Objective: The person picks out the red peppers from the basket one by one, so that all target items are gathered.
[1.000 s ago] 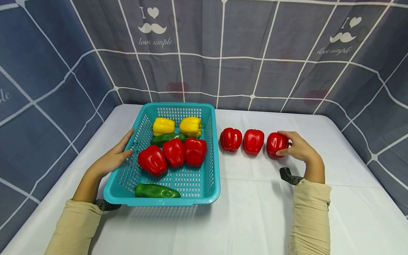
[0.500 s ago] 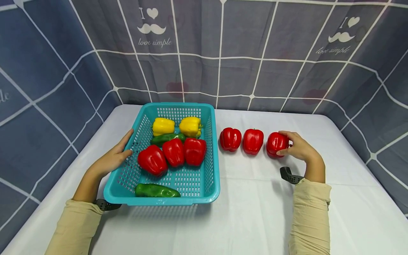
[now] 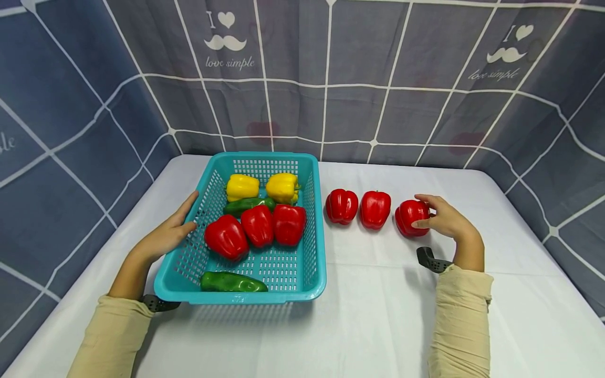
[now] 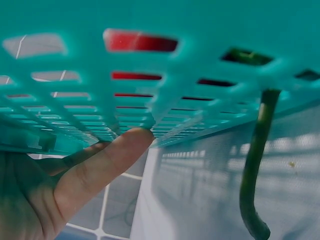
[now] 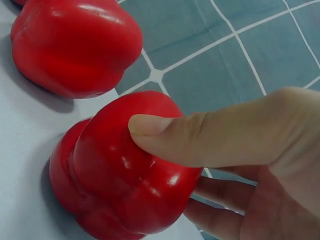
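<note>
Pepper (image 3: 407,218), red, farthest right of the basket (image 3: 250,298), clamped between thumb and fingers of the right hand (image 3: 446,220). Left hand (image 3: 164,239): fingers straight against the basket. Risk: dropping, if glossy skin slips.

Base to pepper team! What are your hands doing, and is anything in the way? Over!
Left hand touching teal basket, left side. Right hand gripping rightmost red pepper. Two more red peppers between it and the basket. Over.
</note>
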Demonstrator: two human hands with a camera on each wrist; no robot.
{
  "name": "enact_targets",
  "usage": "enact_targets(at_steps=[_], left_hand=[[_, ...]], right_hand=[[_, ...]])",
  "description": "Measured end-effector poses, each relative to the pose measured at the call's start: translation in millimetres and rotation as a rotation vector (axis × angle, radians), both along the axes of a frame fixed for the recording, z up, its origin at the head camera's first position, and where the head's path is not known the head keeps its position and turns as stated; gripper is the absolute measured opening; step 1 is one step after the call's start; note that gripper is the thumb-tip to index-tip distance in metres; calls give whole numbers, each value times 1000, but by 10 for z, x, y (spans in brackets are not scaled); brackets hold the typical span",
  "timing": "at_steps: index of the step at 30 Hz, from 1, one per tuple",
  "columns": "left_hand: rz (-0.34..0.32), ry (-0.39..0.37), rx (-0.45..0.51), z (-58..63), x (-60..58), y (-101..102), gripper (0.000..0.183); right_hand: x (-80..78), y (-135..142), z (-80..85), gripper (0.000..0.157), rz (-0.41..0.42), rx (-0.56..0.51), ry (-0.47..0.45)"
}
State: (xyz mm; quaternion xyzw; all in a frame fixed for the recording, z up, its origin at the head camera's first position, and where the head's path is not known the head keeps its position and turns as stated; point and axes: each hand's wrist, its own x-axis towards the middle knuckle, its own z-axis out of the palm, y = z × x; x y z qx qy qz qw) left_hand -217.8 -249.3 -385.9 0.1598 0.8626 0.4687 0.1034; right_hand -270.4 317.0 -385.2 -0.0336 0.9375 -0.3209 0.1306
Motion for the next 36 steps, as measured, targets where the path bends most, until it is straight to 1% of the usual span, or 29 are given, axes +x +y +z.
enact_targets(at_steps=[6, 16, 25, 32, 36], left_hand=[[0, -4, 6, 12, 7, 2, 71], [1, -7, 5, 12, 13, 6, 71], [3, -2, -10, 15, -1, 8, 72], [8, -2, -10, 17, 3, 6, 72], [9, -4, -9, 18, 6, 4, 72]], right_hand=[[-3, 2, -2, 82, -1, 5, -1], [-11, -34, 4, 81, -6, 75, 19], [-22, -53, 35, 77, 5, 102, 39], [-32, -142, 88, 77, 9, 150, 52], [-27, -253, 130, 77, 16, 166, 85]])
